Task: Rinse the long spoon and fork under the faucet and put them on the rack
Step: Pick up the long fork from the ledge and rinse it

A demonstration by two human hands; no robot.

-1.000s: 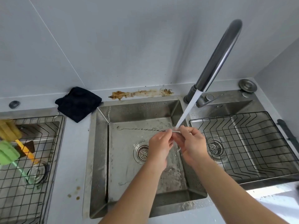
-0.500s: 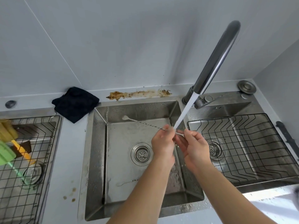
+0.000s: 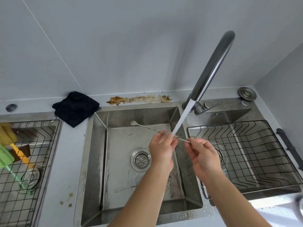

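Long spoon (image 3: 147, 128) pinched by both hands under faucet (image 3: 211, 69)

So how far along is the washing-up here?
Nothing is racked yet: the wire rack on the right holds no cutlery. The long spoon is being rinsed now, gripped by the left hand and right hand under the faucet stream. A fork lies in the sink, apparently unrinsed.

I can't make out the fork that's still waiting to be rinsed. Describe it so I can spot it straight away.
Start at the middle sink basin, the one under the running faucet. On its floor, toward the near edge and left of the person's left forearm, lies the fork. Unlike the long spoon held up in the stream, it lies flat and untouched.
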